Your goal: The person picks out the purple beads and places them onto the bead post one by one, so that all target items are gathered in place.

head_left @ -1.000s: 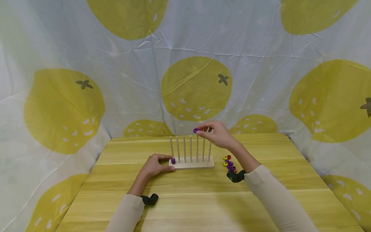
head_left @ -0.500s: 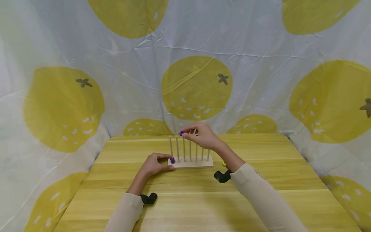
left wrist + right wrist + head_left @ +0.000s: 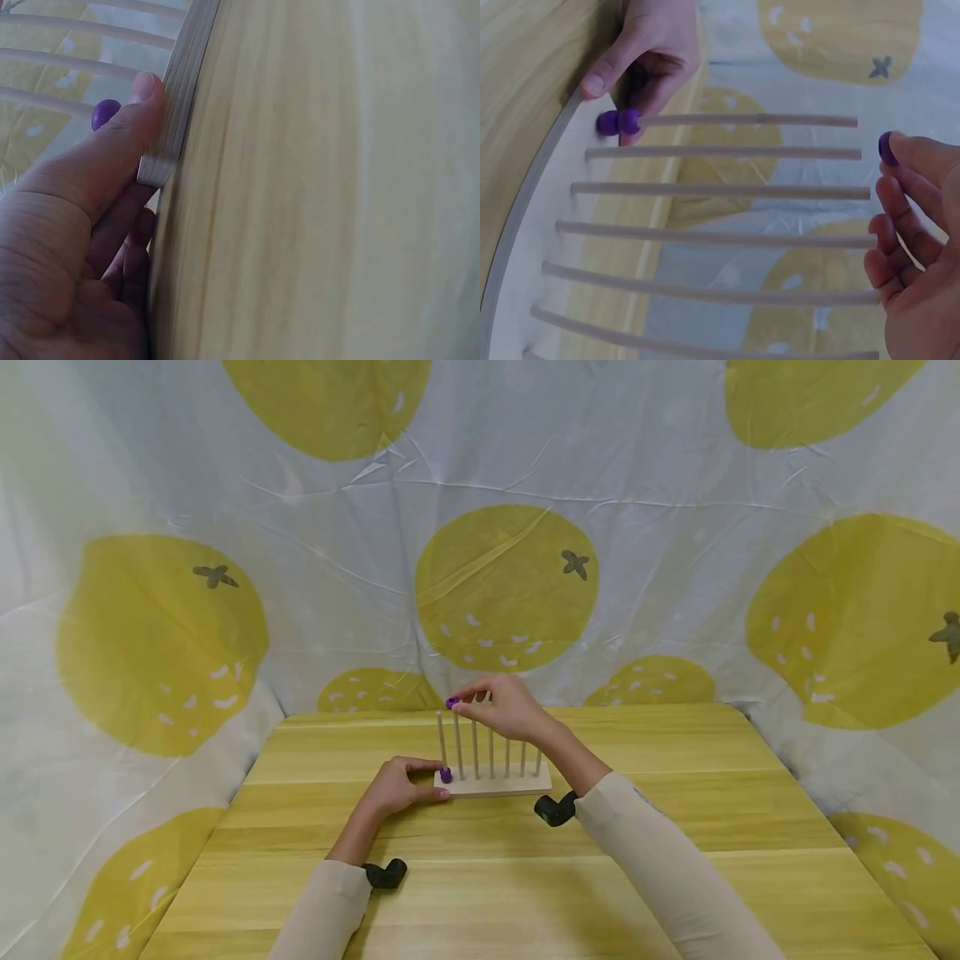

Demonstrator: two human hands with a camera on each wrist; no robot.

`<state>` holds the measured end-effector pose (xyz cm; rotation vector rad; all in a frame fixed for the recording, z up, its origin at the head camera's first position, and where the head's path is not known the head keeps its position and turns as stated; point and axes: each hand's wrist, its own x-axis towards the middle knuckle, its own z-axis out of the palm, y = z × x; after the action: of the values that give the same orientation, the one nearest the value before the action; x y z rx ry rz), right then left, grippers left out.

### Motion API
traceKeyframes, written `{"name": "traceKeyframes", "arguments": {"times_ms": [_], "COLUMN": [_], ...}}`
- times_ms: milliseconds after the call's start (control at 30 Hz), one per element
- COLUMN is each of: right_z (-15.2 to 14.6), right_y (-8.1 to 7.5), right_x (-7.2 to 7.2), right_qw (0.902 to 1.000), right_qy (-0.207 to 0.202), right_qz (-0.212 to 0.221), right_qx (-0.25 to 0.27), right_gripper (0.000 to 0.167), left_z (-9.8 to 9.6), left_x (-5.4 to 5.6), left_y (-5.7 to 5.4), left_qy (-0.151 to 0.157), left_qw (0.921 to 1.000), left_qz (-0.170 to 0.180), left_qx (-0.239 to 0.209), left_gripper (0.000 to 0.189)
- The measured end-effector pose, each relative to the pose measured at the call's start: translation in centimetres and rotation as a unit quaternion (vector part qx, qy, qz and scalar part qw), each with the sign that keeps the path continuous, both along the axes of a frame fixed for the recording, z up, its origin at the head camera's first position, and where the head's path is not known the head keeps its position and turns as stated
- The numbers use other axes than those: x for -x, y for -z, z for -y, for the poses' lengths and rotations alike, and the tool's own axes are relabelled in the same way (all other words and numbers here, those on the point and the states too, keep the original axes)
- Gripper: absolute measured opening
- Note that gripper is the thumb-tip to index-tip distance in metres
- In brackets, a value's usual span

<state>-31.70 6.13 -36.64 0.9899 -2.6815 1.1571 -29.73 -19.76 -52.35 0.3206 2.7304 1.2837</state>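
A pale wooden rack [image 3: 498,787] with a row of upright pegs stands on the table. My left hand [image 3: 396,787] holds its left end, the thumb along the front edge and the fingers behind, as the left wrist view also shows. Two purple beads [image 3: 619,122] are stacked at the foot of the leftmost peg. Between thumb and forefinger, my right hand [image 3: 501,706] pinches another purple bead [image 3: 452,702]. In the right wrist view this bead is apart from the pegs, just beyond the tips of the leftmost two. The other right fingers are loosely bent.
The wooden table [image 3: 465,893] reaches back to a hanging cloth [image 3: 510,585] printed with yellow fruit. A black wrist camera [image 3: 555,810] sits on the right wrist and another [image 3: 386,873] on the left. The right forearm crosses over the table right of the rack.
My right hand has carried the purple bead leftward over the pegs to the rack's left end. The loose coloured beads at right have become hidden behind the right arm. My left hand stays put.
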Motion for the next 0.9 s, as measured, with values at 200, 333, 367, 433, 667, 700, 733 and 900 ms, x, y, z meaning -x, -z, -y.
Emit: {"name": "traceKeyframes", "arguments": {"times_ms": [200,333,367,433,667,700,733,900], "right_z": [1.1,1.5,1.6,1.8,2.0,2.1,2.1,2.1], "right_y": [-0.4,-0.5,-0.5,-0.5,-0.3,-0.2,-0.2,-0.2], "right_x": [0.2,0.2,0.2,0.2,0.3,0.2,0.2,0.2], "right_qw": [0.9999,0.9996,0.9996,0.9995,0.9991,0.9991,0.9990,0.9990], "right_qy": [-0.013,-0.025,-0.027,-0.030,-0.030,-0.031,-0.031,-0.030], "right_qz": [0.009,0.007,0.006,0.003,-0.011,-0.012,-0.013,-0.011], "right_qx": [-0.005,-0.008,-0.009,-0.012,-0.026,-0.027,-0.028,-0.033], "right_gripper": [0.021,0.018,0.017,0.017,0.015,0.016,0.017,0.020], "left_z": [0.1,0.1,0.1,0.1,0.0,0.1,0.1,0.1], "left_x": [0.0,0.0,0.1,0.1,0.1,0.2,0.2,0.2], "left_y": [-0.1,0.0,0.0,0.0,0.1,0.1,0.2,0.1], "left_qy": [0.004,0.006,0.006,0.008,0.010,0.010,0.009,0.006], "left_qw": [1.0000,1.0000,1.0000,1.0000,0.9999,0.9999,0.9999,1.0000], "left_qz": [-0.003,-0.002,0.000,-0.003,-0.008,-0.008,-0.008,-0.007], "left_qx": [0.000,-0.002,-0.002,-0.003,0.002,0.002,0.003,0.002], "left_gripper": [0.060,0.060,0.060,0.060,0.061,0.061,0.061,0.061]}}
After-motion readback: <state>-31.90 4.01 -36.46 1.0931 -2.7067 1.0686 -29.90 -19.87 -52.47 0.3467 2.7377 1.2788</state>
